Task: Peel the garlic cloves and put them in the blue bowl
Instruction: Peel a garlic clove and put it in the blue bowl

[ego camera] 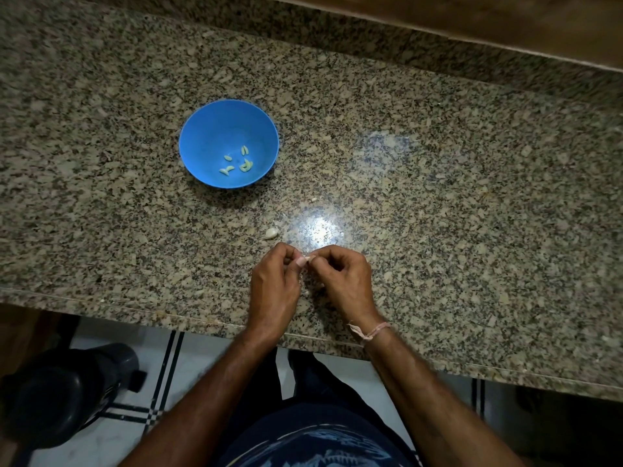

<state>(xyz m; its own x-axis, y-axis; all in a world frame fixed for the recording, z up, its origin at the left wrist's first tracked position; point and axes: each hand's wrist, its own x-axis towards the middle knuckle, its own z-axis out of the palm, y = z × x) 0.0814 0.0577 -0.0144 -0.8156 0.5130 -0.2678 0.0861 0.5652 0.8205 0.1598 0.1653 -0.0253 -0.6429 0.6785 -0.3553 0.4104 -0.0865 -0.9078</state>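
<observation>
Closely paired above a polished, speckled granite counter (438,197), a person's left hand (274,284) and right hand (344,281) pinch one small pale garlic clove (308,257) between thumbs and curled fingertips, both hands grasping it. Just beyond the grip lies another clove (271,233), whitish and rounded, on the glossy stone. Farther out and to the left of the grip stands the blue bowl (229,129), smooth and round, with a few slim, pale peeled cloves (236,161) on its bottom. A frayed pink thread (371,332) circles the right wrist. Nearer the person than the grip, past the counter's edge, white floor tiles (168,365) with dark stripes show, and a dark rounded container (67,392) stands at the left. A wooden strip (505,21) borders the counter's far side.
</observation>
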